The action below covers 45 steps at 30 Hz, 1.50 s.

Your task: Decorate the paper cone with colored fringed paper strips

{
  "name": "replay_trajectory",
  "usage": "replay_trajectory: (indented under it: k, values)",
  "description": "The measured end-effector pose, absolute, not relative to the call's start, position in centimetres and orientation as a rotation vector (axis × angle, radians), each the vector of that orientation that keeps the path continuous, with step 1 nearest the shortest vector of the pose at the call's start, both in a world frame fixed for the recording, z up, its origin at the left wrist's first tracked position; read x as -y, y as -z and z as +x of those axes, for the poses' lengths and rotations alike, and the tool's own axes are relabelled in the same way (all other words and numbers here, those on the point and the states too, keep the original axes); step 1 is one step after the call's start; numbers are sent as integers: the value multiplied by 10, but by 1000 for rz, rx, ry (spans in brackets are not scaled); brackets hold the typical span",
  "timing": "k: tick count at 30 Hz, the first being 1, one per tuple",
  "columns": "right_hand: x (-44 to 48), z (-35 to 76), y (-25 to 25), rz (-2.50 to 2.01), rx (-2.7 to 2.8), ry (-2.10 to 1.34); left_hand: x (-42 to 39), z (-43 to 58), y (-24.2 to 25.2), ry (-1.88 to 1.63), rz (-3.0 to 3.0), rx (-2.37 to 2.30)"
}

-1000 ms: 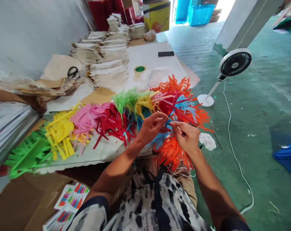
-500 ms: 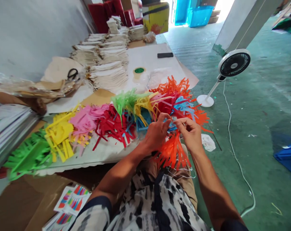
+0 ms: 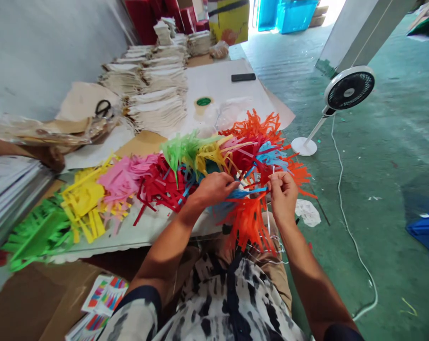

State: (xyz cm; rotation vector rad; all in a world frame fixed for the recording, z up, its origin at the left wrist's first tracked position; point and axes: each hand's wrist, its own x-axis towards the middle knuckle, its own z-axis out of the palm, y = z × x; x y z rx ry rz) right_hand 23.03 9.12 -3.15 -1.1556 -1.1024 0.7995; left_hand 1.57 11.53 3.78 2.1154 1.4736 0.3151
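My left hand (image 3: 216, 187) is closed around a blue tissue tassel (image 3: 252, 192), whose narrow end points right. My right hand (image 3: 282, 192) pinches a thin white string (image 3: 268, 220) at the tassel's tip; the string hangs toward my lap. Below both hands an orange tassel (image 3: 252, 225) hangs at the table edge. Behind them lie orange fringe (image 3: 259, 128), light green fringe (image 3: 182, 147) and more coloured tassels. Pink (image 3: 129, 175), dark red (image 3: 161, 184), yellow (image 3: 84, 199) and green fringe (image 3: 40, 232) stretch to the left.
Stacks of off-white folded paper (image 3: 159, 104) stand at the back left, near black scissors (image 3: 102, 108). A tape roll (image 3: 203, 102) and a dark phone-like object (image 3: 243, 77) lie on the table. A white fan (image 3: 349, 90) stands on the floor at right, with its cable beside it.
My left hand has moved left and now holds the blue tassel stretched between the hands. My right hand has shifted slightly right, with the white string showing from its fingers. The view has shifted a little.
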Motion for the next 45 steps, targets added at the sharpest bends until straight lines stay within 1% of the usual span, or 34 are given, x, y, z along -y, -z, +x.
replay_trajectory:
  k: [3, 6, 8, 12, 16, 18, 20, 24, 28, 33, 35, 40, 45]
  values:
    - [-93, 235, 31, -1206, 1110, -692, -122, 8, -53, -109, 2196, -1521]
    - [-94, 239, 31, -1247, 1113, -594, -126, 1, -64, -18, 2204, -1617]
    - [-94, 240, 31, -1265, 1126, -548, -128, 4, -67, -82, 2243, -1694]
    - [-92, 236, 33, -1285, 1190, -513, -128, 37, -56, -383, 2385, -1730]
    - [-88, 231, 33, -1285, 1248, -500, -134, 71, -33, -279, 2290, -1863]
    - [-86, 231, 30, -1275, 1295, -510, -140, 74, -30, -225, 2257, -1893]
    - [-85, 231, 25, -1251, 1372, -550, -146, 69, -35, -224, 2269, -1893]
    - [-91, 228, 11, -1178, 1541, -668, -156, 53, -62, -269, 2333, -1800]
    - [-105, 223, -1, -1146, 1573, -653, -157, 45, -83, -436, 2427, -1838]
    - [-114, 220, -7, -1103, 1526, -508, -151, 34, -88, -854, 2450, -1683]
    - [-115, 218, -10, -1067, 1534, -434, -150, 30, -88, -966, 2400, -1651]
    - [-117, 212, -17, -968, 1647, -267, -146, 33, -81, -1173, 2331, -1432]
    - [-125, 212, -11, -950, 1702, -336, -146, 34, -61, -1257, 2180, -1232]
